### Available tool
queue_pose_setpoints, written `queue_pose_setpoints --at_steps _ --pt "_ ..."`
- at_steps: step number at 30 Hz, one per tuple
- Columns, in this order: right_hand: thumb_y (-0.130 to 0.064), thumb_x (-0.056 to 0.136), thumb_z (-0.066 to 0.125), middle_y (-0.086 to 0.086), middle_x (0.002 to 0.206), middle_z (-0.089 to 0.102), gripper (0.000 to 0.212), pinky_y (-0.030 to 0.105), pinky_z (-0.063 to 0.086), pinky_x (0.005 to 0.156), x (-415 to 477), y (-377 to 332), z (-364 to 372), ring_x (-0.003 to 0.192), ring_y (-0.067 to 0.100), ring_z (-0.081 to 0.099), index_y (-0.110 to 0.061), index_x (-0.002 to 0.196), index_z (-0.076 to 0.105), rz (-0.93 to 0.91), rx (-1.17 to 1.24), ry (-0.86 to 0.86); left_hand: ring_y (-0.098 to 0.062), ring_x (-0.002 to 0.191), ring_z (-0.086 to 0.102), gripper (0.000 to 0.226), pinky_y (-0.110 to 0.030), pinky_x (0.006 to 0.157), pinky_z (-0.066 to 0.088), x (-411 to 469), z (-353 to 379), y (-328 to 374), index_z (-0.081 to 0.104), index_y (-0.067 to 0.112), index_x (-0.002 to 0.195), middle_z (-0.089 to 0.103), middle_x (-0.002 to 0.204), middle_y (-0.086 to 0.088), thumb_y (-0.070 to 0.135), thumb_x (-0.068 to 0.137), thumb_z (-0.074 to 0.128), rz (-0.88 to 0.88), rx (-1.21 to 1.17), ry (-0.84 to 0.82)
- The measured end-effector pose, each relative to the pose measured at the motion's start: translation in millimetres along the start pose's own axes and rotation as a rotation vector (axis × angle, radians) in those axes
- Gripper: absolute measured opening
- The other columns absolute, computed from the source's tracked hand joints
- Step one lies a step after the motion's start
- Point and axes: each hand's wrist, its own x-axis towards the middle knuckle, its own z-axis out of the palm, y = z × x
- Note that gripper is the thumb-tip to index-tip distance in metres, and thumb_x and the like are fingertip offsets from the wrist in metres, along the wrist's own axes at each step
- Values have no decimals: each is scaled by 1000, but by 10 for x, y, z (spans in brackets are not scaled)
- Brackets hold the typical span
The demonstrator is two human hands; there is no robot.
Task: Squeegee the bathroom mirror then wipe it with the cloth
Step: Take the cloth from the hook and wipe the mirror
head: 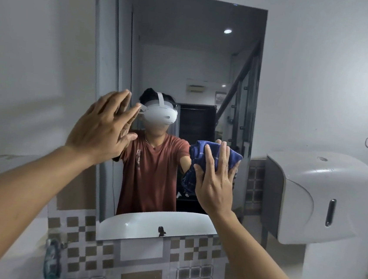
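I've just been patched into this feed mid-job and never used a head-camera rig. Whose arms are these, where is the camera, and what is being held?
There is no machine here: a person works with two bare hands. The single picture comes from a wide-angle camera worn on their head, looking forward, so both arms reach in from the bottom edge. Ahead is a wall mirror; the figure in it is the person's own reflection. The right hand presses a bunched blue cloth against the glass near its right edge. The left hand is open, fingers spread, and holds nothing. A grey wall dispenser hangs to the right. A white basin shows in reflection at the mirror's bottom. No squeegee is in view.
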Motion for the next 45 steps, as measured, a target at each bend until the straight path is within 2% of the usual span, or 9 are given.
queue_pose_setpoints --at_steps 4,10,19,23,25,31,36,41,45 --pt "-46 109 24 20 165 24 57 69 11 120 -65 -237 110 155 34 16 -16 157 32 -62 -37 -39 -37 146 27 82 -51 118 34 49 36 -64 40 13 152 31 158 -20 47 85 72 23 -13 -64" --pt "-49 106 29 16 169 9 63 65 -4 122 -36 -702 187 157 31 2 -20 161 20 -136 -82 -149 -37 145 31 70 -52 114 38 52 -6 -139 44 16 150 35 157 -19 43 90 67 47 -6 -55" --pt "-40 106 40 17 166 22 58 66 11 122 -77 -1274 418 156 30 11 -16 158 28 -332 -36 -146 -34 145 32 62 -52 109 45 91 -34 -250 45 19 150 38 157 -15 30 93 66 43 -27 -64" --pt "-39 107 40 15 165 26 54 59 0 124 -101 -1539 515 155 28 17 -15 156 35 -469 -26 -157 -33 144 36 60 -52 105 49 104 -65 -280 49 19 147 41 155 -14 31 92 69 63 -17 -68" --pt "-36 108 38 13 165 27 51 60 4 124 -131 -1615 547 155 27 17 -15 155 38 -547 -7 -189 -33 144 35 60 -51 104 50 104 -57 -283 48 19 148 40 156 -14 31 92 68 61 -25 -70" --pt "-33 106 38 14 166 23 55 62 14 123 -360 -1508 566 156 29 15 -15 158 30 -714 -37 -282 -33 147 30 61 -50 110 45 89 -21 -270 45 18 150 34 158 -15 31 94 65 48 -14 -76" --pt "-39 110 26 15 166 20 53 60 13 123 -564 -1236 517 155 29 17 -17 157 32 -674 -89 -277 -38 142 35 59 -49 112 41 -122 -14 -76 47 16 148 38 154 -20 24 92 65 -25 -5 -10" --pt "-43 109 29 14 167 17 55 57 3 125 -616 -973 418 156 27 12 -19 158 31 -631 -136 -279 -37 144 33 63 -50 112 42 -489 145 67 45 17 150 35 156 -19 37 93 65 -44 -85 -74" --pt "-46 108 28 14 167 14 56 58 4 124 -550 -730 320 156 27 4 -20 158 28 -571 -147 -276 -38 147 28 72 -50 114 37 -537 197 75 41 16 152 31 159 -20 38 90 69 -53 -77 -101"
